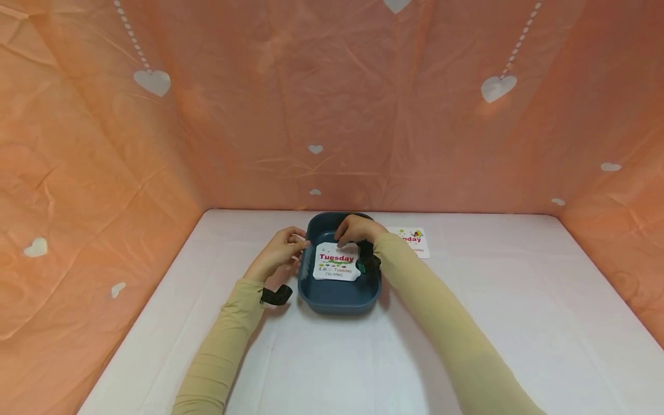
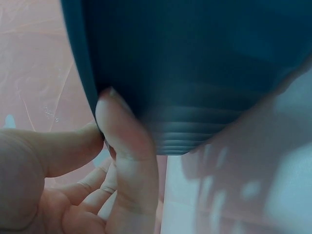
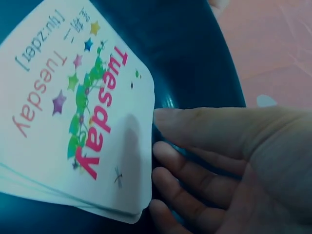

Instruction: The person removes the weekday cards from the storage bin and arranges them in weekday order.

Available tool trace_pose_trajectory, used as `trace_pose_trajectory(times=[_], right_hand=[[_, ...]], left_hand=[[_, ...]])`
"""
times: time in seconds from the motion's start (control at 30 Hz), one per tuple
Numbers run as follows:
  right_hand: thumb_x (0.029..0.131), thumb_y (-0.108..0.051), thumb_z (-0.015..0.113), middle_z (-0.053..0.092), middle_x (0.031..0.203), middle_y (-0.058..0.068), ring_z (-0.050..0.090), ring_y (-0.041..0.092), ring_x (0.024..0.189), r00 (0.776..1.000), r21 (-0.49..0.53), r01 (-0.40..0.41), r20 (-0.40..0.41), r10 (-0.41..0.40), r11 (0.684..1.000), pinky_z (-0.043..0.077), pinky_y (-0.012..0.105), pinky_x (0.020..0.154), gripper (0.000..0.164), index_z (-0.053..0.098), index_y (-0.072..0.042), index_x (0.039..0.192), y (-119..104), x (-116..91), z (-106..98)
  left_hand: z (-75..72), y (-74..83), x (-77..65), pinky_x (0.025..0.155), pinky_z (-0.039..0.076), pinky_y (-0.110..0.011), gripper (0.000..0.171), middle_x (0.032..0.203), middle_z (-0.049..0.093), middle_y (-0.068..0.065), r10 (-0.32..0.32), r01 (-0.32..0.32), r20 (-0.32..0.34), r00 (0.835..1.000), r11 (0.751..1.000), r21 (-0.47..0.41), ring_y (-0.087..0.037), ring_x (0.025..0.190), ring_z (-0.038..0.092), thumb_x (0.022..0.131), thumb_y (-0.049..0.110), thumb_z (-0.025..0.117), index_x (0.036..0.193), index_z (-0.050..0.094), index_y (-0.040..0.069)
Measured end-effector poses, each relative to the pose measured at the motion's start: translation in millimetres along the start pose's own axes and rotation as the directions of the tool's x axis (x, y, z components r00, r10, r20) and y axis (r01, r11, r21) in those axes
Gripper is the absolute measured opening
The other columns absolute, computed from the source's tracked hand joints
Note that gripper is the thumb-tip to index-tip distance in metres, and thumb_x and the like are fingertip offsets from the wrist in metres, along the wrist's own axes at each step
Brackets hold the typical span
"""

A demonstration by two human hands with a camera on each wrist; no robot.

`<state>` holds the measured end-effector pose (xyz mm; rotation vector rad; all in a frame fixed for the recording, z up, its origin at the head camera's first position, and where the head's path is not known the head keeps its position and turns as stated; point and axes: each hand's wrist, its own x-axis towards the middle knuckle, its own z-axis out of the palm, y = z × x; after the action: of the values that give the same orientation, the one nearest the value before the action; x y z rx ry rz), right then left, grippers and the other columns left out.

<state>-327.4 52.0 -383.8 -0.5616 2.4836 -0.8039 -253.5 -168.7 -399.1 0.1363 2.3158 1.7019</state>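
A dark blue plastic basket [image 1: 339,301] with rounded corners stands on the white table. Inside lies a small stack of white cards [image 1: 336,271], the top one reading "Tuesday". My left hand [image 1: 280,252] pinches the basket's left rim between thumb and a finger, as the left wrist view shows. My right hand [image 1: 359,229] reaches in over the far right part of the basket. In the right wrist view its loosely bent fingers [image 3: 190,190] and thumb are at the edge of the cards [image 3: 97,112], without gripping them; contact is hard to tell.
Another white card [image 1: 415,242], its lettering ending in "nday", lies flat to the right of the basket, partly behind the right sleeve. Orange cloth [image 1: 311,115] with pale hearts hangs at the back and sides of the white table [image 1: 321,363].
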Motion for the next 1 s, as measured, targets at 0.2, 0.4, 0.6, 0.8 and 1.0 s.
trace_pose_trajectory(times=[0.2,0.4,0.6,0.8,1.0], right_hand=[[0.076,-0.008,0.079,0.064,0.104,0.005,0.054,0.017,0.093,0.999,0.033,-0.028,0.043,0.026,0.999,0.044,0.03,0.085,0.032,0.072,-0.007,0.107,-0.8,-0.2,1.8],[0.074,-0.005,0.081,0.06,0.092,0.004,0.051,0.016,0.082,0.997,0.053,-0.032,0.076,0.028,0.998,0.043,0.026,0.075,0.035,0.07,-0.004,0.107,-2.2,0.0,3.9],[0.072,-0.002,0.082,0.06,0.098,0.01,0.05,0.017,0.084,0.996,0.038,0.0,0.089,-0.003,0.999,0.043,0.025,0.074,0.037,0.069,-0.003,0.106,-2.7,1.8,6.3],[0.07,0.002,0.082,0.059,0.098,0.012,0.05,0.019,0.083,0.997,0.023,0.005,0.075,-0.007,1.0,0.044,0.027,0.071,0.038,0.068,-0.004,0.104,-2.3,2.3,7.5],[0.072,0.003,0.08,0.058,0.087,0.007,0.051,0.018,0.079,0.999,0.034,-0.003,0.046,0.002,0.999,0.045,0.026,0.069,0.032,0.068,-0.002,0.101,-1.3,0.5,8.5]], left_hand=[[0.3,0.3,-1.3,0.05,0.045,-0.028,0.035,0.095,0.059,-0.02,-0.01,0.01,0.008,1.0,1.0,-0.003,-0.015,0.062,0.057,0.098,0.01,0.054,0.127,0.045,-0.005],[0.7,1.6,-3.8,0.052,0.047,-0.028,0.034,0.095,0.059,-0.02,-0.018,0.018,0.005,1.0,1.0,-0.005,-0.016,0.063,0.057,0.098,0.01,0.055,0.127,0.046,-0.005],[0.0,0.1,-4.6,0.051,0.046,-0.028,0.032,0.096,0.058,-0.021,-0.016,0.016,-0.006,1.0,1.0,0.0,-0.016,0.062,0.057,0.097,0.01,0.055,0.125,0.046,-0.005],[0.3,-0.7,-3.2,0.049,0.045,-0.028,0.033,0.095,0.057,-0.022,-0.002,0.002,-0.009,1.0,1.0,-0.012,-0.016,0.059,0.055,0.097,0.008,0.055,0.125,0.046,-0.006],[1.5,-0.9,-2.3,0.049,0.045,-0.028,0.032,0.098,0.057,-0.027,0.005,-0.005,-0.005,1.0,1.0,-0.014,-0.016,0.058,0.055,0.097,0.008,0.055,0.125,0.046,-0.006]])
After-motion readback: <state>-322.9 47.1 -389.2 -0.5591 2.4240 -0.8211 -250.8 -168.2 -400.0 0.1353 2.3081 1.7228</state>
